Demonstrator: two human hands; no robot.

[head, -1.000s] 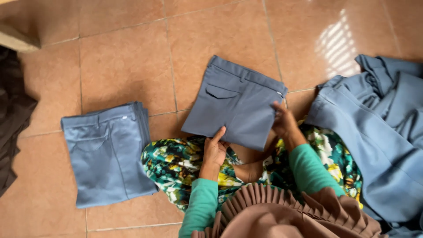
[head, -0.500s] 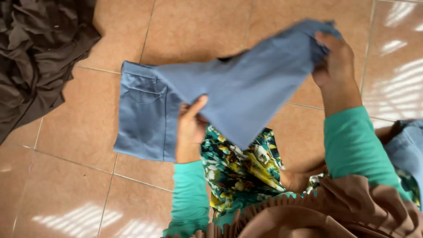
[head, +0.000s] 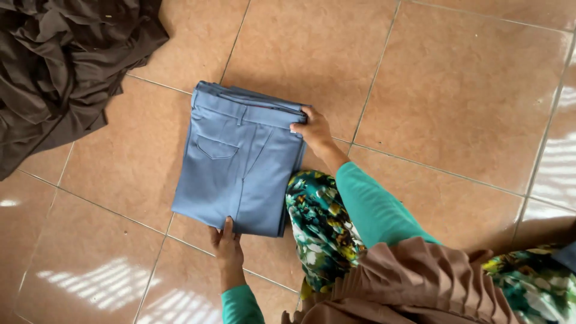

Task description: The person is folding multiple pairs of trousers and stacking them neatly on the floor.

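A folded pair of grey-blue trousers (head: 240, 162) lies on top of another folded pair on the tan tiled floor, back pocket facing up. My left hand (head: 226, 243) rests at the near edge of the stack, fingertips touching the fabric. My right hand (head: 312, 128) grips the far right corner at the waistband. Both sleeves are teal.
A heap of dark brown cloth (head: 60, 66) lies at the top left. My knee in green floral fabric (head: 321, 225) sits just right of the stack, with a brown pleated garment (head: 408, 282) below it. Tiled floor (head: 456, 90) stretches to the right.
The trousers, held up in the air half a second ago, now lie flat on the other folded pair. My view has shifted left, away from the blue pile.
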